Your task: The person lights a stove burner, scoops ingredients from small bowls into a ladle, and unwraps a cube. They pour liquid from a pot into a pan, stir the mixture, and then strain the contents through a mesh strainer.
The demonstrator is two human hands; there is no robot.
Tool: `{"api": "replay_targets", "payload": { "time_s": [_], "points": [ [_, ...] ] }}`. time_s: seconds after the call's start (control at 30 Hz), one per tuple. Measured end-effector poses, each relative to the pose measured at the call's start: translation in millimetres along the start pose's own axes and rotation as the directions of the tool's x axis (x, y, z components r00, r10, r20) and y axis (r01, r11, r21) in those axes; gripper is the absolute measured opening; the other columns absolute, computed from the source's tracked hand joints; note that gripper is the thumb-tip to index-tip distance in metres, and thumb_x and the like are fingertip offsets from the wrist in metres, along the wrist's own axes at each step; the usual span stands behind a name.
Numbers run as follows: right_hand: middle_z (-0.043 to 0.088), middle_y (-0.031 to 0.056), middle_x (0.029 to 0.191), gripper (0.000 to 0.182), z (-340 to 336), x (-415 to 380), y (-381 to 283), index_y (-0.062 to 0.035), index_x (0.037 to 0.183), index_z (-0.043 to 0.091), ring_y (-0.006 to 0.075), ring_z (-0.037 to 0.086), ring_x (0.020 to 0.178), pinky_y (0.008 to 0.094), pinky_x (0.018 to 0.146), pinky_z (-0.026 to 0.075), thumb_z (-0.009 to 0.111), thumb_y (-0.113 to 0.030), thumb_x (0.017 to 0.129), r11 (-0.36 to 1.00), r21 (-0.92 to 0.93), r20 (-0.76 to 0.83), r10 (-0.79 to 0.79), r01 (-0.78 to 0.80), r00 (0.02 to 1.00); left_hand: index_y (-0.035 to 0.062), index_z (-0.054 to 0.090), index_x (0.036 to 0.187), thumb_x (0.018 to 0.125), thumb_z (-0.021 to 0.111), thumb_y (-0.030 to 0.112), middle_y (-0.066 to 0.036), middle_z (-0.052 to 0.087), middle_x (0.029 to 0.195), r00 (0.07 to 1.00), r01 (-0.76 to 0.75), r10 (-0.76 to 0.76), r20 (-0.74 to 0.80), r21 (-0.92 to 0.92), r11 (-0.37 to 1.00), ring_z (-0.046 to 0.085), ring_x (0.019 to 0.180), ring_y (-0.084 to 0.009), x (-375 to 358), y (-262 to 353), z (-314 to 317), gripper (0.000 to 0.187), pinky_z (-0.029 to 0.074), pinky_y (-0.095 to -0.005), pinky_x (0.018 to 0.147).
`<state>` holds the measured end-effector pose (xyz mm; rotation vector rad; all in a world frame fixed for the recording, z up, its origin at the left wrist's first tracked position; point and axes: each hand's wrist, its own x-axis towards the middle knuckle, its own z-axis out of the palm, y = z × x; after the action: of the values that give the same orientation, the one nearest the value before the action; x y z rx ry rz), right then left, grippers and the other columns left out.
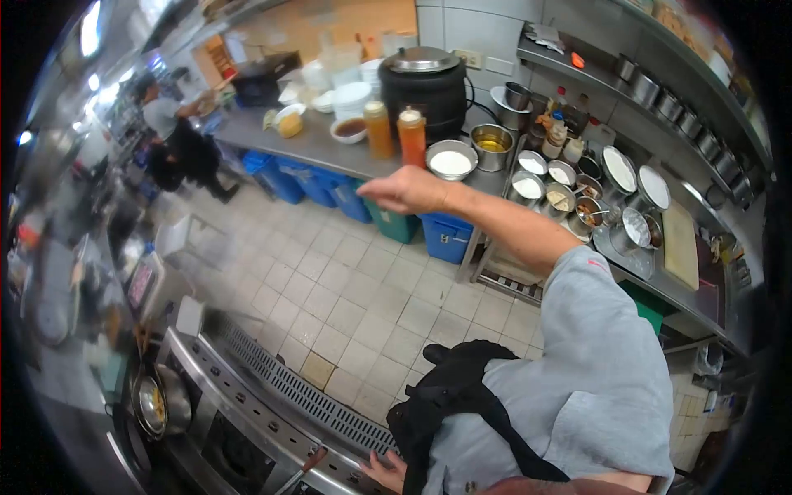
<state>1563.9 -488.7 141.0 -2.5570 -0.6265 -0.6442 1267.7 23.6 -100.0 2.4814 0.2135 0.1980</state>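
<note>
My right hand (406, 191) is stretched out over the floor in front of the counter, fingers loosely curled together and nothing showing in them. In this view it overlaps the counter's front edge, just below an orange squeeze bottle (412, 138) and a yellowish one (379, 130). A steel bowl of white powder (451, 160) sits close by. Low in the view, my left hand (384, 472) has its fingers spread and empty beside the stove's front edge (272, 422). A tool with a reddish-brown handle (314, 459) lies near it.
Blue bins (446, 238) and a green bin (391, 221) stand under the counter. A black soup warmer (423, 95) and a steel pot of yellow liquid (492, 147) are on top. Ingredient containers (558, 198) crowd the right. A pan (153, 404) rests on the stove. Another person (169, 124) stands far left.
</note>
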Motion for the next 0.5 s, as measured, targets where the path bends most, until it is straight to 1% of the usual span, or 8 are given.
{"api": "replay_targets", "payload": {
  "time_s": [0.07,0.13,0.2,0.23,0.27,0.33,0.4,0.5],
  "points": [
    [0.071,0.0136,0.085,0.031,-30,-30,37,-0.011,0.123,0.064,0.0274,0.072,0.075,0.036,0.066,0.058,0.065,-0.011,0.092,0.994,-0.098,-0.184,0.032,-0.051,0.982,0.0064,0.064,0.132,0.095,0.066,0.044,-0.032,0.042,0.147,0.991,0.031,-0.038,0.131,0.057,0.998,0.046,0.13,-0.0484,12,16,2,0.053,0.039,-0.056,0.108],
    [0.07,0.0134,0.085,0.031,-67,-61,42,-0.0093,0.124,0.063,0.0248,0.071,0.077,0.0343,0.068,0.056,0.064,-0.012,0.094,0.97,-0.047,-0.331,0.209,-0.237,0.92,0.0061,0.064,0.131,0.093,0.067,0.044,-0.032,0.043,0.146,0.964,0.032,-0.048,0.262,0.067,0.997,0.047,0.129,-0.0495,37,41,-9,0.054,0.04,-0.0562,0.107],
    [0.064,0.01,0.087,0.031,-106,-96,33,-0.0055,0.125,0.062,0.0223,0.062,0.071,0.0337,0.069,0.053,0.062,-0.009,0.094,0.897,-0.068,-0.415,0.373,-0.437,0.83,0.0056,0.064,0.131,0.093,0.068,0.043,-0.033,0.043,0.146,0.967,-0.094,0.075,0.245,0.067,0.993,0.047,0.129,-0.05,51,17,-12,0.054,0.04,-0.0562,0.107],
    [0.062,0.011,0.092,0.035,-126,-111,36,-0.0043,0.128,0.059,0.0226,0.062,0.077,0.034,0.072,0.053,0.062,-0.009,0.093,0.894,-0.105,-0.403,0.362,-0.435,0.841,0.0051,0.065,0.13,0.092,0.069,0.043,-0.034,0.043,0.145,0.967,-0.182,0.169,0.193,0.05,0.982,0.047,0.129,-0.0505,60,26,-1,0.054,0.039,-0.0562,0.108],
    [0.06,0.012,0.098,0.039,-142,-125,39,-0.0032,0.131,0.056,0.0229,0.062,0.082,0.0344,0.076,0.052,0.062,-0.008,0.092,0.892,-0.133,-0.388,0.354,-0.432,0.851,0.0023,0.064,0.13,0.09,0.071,0.041,-0.036,0.043,0.144,0.97,-0.074,0.056,0.235,0.067,0.995,0.047,0.129,-0.0505,68,31,-4,0.056,0.038,-0.055,0.11],
    [0.055,0.0132,0.108,0.049,-174,-153,55,-0.0019,0.137,0.05,0.0239,0.06,0.094,0.0345,0.082,0.052,0.062,-0.007,0.09,0.826,-0.335,-0.336,0.346,-0.454,0.876,0.0001,0.064,0.13,0.09,0.071,0.04,-0.037,0.046,0.142,0.957,-0.116,0.071,0.28,0.148,0.982,0.047,0.129,-0.0502,82,-15,11,0.057,0.037,-0.0529,0.111],
    [0.055,0.014,0.114,0.053,-203,-171,53,-0.0021,0.139,0.048,0.026,0.06,0.098,0.0351,0.085,0.053,0.065,-0.007,0.089,0.763,-0.414,-0.398,0.338,-0.496,0.853,-0.0002,0.064,0.129,0.09,0.072,0.04,-0.036,0.047,0.141,0.945,-0.094,0.039,0.325,0.153,0.984,0.047,0.129,-0.0494,87,-7,8,0.057,0.037,-0.0522,0.111],
    [0.055,0.0175,0.124,0.056,-235,-192,71,-0.0034,0.14,0.048,0.0298,0.058,0.115,0.039,0.095,0.051,0.067,-0.01,0.088,0.743,-0.36,-0.518,0.344,-0.565,0.783,0.0001,0.064,0.128,0.089,0.073,0.039,-0.033,0.051,0.139,0.926,-0.068,0.024,0.376,0.105,0.992,0.049,0.128,-0.0467,88,-26,33,0.056,0.039,-0.0503,0.11]
  ]
}}
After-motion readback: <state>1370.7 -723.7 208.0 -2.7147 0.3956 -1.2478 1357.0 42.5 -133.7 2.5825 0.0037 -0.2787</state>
